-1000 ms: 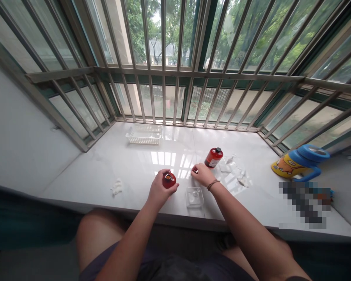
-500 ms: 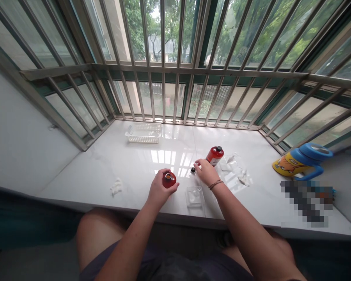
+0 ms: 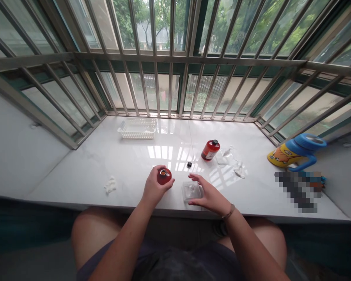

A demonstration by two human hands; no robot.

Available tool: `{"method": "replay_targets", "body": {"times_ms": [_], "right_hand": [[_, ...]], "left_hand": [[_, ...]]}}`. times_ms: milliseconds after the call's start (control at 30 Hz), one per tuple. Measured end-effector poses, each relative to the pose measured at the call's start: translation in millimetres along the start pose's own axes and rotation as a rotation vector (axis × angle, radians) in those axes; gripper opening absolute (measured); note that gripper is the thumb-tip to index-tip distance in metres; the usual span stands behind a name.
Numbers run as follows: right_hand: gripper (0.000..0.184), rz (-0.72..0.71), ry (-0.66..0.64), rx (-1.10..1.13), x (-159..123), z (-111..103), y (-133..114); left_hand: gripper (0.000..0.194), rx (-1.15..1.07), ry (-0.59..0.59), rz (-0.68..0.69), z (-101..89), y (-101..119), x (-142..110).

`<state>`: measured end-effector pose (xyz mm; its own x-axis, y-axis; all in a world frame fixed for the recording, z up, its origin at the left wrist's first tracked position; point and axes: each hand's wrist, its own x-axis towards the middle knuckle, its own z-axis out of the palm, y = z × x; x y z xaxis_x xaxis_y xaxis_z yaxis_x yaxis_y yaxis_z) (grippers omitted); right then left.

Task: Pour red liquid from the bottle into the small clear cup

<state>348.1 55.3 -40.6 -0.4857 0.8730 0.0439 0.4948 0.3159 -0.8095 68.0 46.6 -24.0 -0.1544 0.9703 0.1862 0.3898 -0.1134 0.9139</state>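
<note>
Beyond right hand [image 3: 211, 196], illegible bottle label [image 3: 210, 155]

The held bottle [image 3: 166, 178] looks glossy, the box [image 3: 190, 191] plastic, the counter [image 3: 84, 171] polished.

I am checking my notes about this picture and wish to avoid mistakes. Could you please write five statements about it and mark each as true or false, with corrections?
1. The left-hand grip holds an uncapped red bottle. True.
2. The small black cap lies inside the white basket. False: it lies on the white countertop.
3. The other red bottle has a black top. True.
4. The right-hand grip is clenched into a fist. False: it is open, at the clear container; contact cannot be told.
5. The blue-and-yellow jug is on the left. False: it is on the right.
</note>
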Motion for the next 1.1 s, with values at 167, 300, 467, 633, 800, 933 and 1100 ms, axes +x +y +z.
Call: {"method": "replay_targets", "body": {"times_ms": [167, 300, 467, 633, 800, 933, 1100], "right_hand": [[0.075, 0.016, 0.145, -0.071, -7, 25, 11], [0.07, 0.102, 0.322, -0.103, -12, 28, 18], [0.075, 0.127, 0.429, -0.167, -22, 24, 31], [0.076, 0.154, 0.483, -0.233, -31, 22, 42], [0.08, 0.167, 0.502, -0.262, -30, 20, 44], [0.09, 0.068, 0.531, -0.3, -33, 14, 32], [0.061, -0.024, 0.707, -0.33, -55, 8, 0]], "left_hand": [[0.054, 0.002, 0.002, -0.002, -0.5, 1, -1], [0.054, 0.011, -0.004, -0.011, -1.2, 2, -1], [0.054, 0.003, -0.01, -0.018, -1.0, 2, -2], [0.055, -0.014, -0.003, -0.024, 0.2, 1, -3], [0.054, -0.007, 0.004, -0.023, 0.2, 1, -2], [0.063, 0.025, -0.025, -0.001, -2.2, -6, -2], [0.08, 0.035, -0.049, -0.034, -7.4, -17, -5]]}}
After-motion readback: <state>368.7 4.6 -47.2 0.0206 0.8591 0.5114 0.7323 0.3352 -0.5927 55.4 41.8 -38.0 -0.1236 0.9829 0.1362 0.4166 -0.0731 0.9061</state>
